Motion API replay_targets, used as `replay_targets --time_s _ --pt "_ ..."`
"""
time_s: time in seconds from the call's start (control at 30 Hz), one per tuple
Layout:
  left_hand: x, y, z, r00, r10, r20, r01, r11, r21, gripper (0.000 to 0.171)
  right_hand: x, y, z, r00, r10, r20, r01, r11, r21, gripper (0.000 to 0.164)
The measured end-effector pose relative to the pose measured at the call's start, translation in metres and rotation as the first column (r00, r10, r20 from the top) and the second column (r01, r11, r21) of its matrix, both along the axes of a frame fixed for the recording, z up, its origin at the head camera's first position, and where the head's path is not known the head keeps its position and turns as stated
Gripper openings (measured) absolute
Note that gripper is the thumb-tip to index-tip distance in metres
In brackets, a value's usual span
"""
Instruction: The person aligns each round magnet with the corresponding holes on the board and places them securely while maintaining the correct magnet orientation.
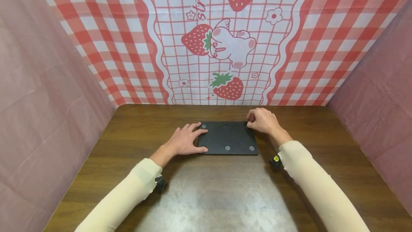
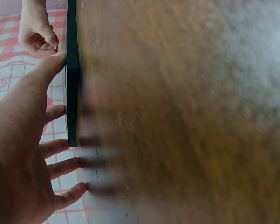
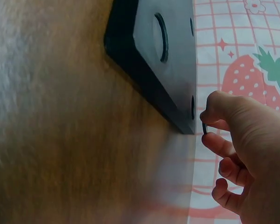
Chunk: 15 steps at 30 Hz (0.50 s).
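Note:
A black rectangular plate [image 1: 228, 137] with round grey and dark spots lies flat on the table. My left hand [image 1: 186, 140] rests at its left end, fingers spread, with the thumb and some fingertips on the plate. Over the far right corner, my right hand [image 1: 263, 120] pinches a small thin dark disc [image 3: 205, 128] between thumb and index finger. The disc appears edge-on in the right wrist view, close above a round recess [image 3: 193, 107]. Another round recess [image 3: 161, 37] shows near the plate's near right corner.
The brown wooden table [image 1: 206, 192] carries a bright glare in front of the plate. Behind it hangs a red-and-white checked cloth [image 1: 128, 46] with strawberries. Pink curtains [image 1: 42, 92] close off both sides.

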<state>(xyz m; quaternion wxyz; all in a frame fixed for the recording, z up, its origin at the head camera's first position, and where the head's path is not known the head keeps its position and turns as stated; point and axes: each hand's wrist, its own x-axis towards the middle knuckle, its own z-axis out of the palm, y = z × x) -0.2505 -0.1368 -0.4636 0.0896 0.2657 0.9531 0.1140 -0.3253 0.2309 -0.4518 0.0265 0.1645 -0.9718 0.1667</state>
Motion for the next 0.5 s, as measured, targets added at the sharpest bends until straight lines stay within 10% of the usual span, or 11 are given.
replay_targets --time_s 0.5 --pt "0.001 0.0 0.001 1.0 0.001 0.0 -0.001 1.0 0.002 0.082 0.005 -0.019 -0.005 1.0 0.022 -0.011 -0.022 1.0 -0.005 0.016"
